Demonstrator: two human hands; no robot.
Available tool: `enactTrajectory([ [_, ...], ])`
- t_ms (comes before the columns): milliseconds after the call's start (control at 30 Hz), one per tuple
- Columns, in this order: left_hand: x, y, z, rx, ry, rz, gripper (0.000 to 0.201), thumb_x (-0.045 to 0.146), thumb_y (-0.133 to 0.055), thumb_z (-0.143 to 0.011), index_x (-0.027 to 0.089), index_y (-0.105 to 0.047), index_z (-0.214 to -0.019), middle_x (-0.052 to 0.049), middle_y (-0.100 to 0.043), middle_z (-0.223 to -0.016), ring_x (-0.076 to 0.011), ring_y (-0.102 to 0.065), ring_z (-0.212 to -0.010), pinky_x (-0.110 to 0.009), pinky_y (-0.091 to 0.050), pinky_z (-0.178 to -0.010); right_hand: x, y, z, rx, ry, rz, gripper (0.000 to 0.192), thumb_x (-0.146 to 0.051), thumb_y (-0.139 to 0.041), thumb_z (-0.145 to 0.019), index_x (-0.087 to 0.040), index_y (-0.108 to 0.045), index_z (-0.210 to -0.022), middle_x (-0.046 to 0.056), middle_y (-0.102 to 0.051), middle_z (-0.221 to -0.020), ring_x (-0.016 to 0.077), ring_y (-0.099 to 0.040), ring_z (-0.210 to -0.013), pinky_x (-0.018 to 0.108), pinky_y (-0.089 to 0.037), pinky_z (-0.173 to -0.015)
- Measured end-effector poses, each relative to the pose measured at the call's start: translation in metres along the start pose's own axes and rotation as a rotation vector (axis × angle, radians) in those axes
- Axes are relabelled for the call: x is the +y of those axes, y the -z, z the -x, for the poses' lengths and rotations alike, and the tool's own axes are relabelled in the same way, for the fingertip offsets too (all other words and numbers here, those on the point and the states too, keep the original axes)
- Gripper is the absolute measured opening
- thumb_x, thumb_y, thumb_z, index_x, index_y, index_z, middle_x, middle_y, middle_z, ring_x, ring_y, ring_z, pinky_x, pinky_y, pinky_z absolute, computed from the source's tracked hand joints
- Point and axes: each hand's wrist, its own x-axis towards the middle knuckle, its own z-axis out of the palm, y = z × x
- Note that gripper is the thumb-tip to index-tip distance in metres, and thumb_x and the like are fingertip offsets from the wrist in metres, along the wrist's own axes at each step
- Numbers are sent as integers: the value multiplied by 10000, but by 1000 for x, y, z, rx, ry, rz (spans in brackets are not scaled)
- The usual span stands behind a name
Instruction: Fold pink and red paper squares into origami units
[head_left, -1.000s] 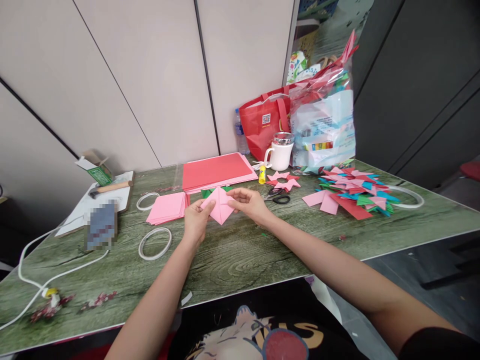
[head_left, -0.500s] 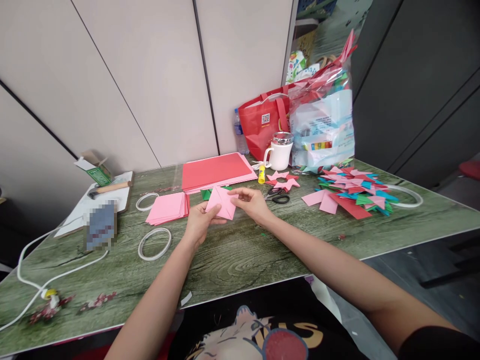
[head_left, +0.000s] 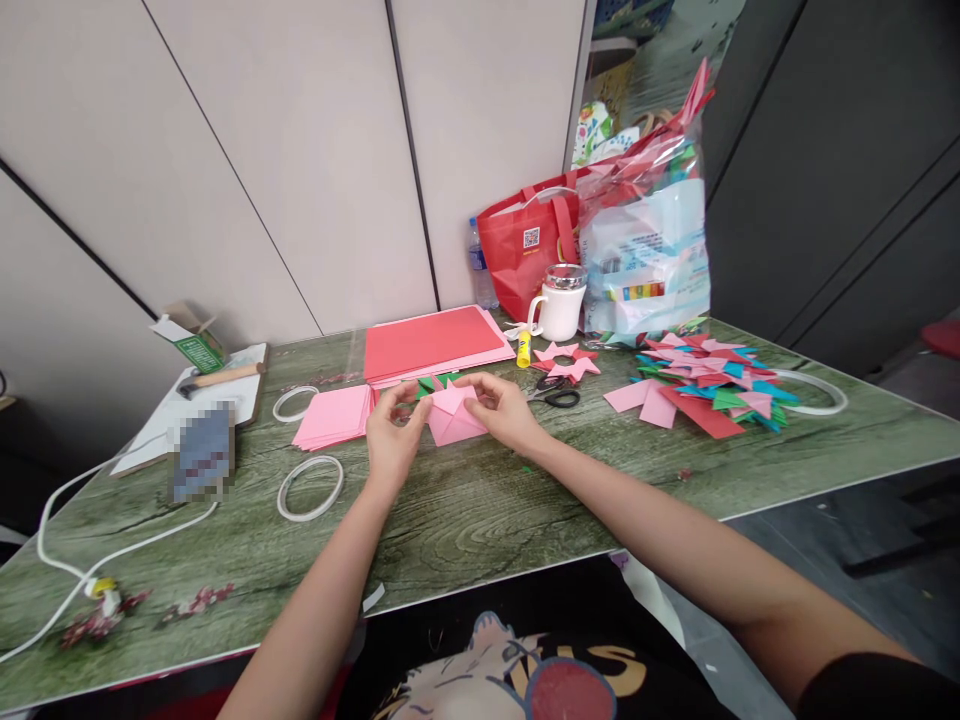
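Head view shows left hand and right hand pinching the folded pink paper piece from both sides, steadying it on the green wood-pattern table.

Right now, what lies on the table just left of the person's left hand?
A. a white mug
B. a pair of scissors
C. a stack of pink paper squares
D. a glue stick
C: the stack of pink squares lies beside the left hand, while the scissors, mug and glue stick all sit off to the right, past the right hand.
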Motion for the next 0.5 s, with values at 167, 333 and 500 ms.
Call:
enactTrajectory([
  [167,4,1,8,-52,-106,-114,284,294,-633,-679,216,-641,-952,-39,-631,-877,-82,-499,-516,-228,-424,-565,0,-2,3,-41,73,-13,362,-177,-535,-706,-188,-502,-1066,34,-607,-850,131,-569,-747,255,-460,-674],
  [333,0,-5,10,-147,62,98,312,316,-614,-693,183,-625,-975,-51,-645,-800,-118,-573,-504,-247,-477,-510,1,-3,4,-47,101,-2,241,-226,-583,-707,-181,-557,-942,43,-609,-836,137,-573,-740,280,-475,-701],
  [500,-3,-6,7,-164,97,209,212,312,-657,-646,157,-666,-791,-47,-639,-761,-155,-625,-599,-289,-525,-596,-3,-4,4,-44,95,6,170,-300,-609,-710,-181,-600,-830,38,-630,-801,148,-583,-710,298,-481,-693],
])
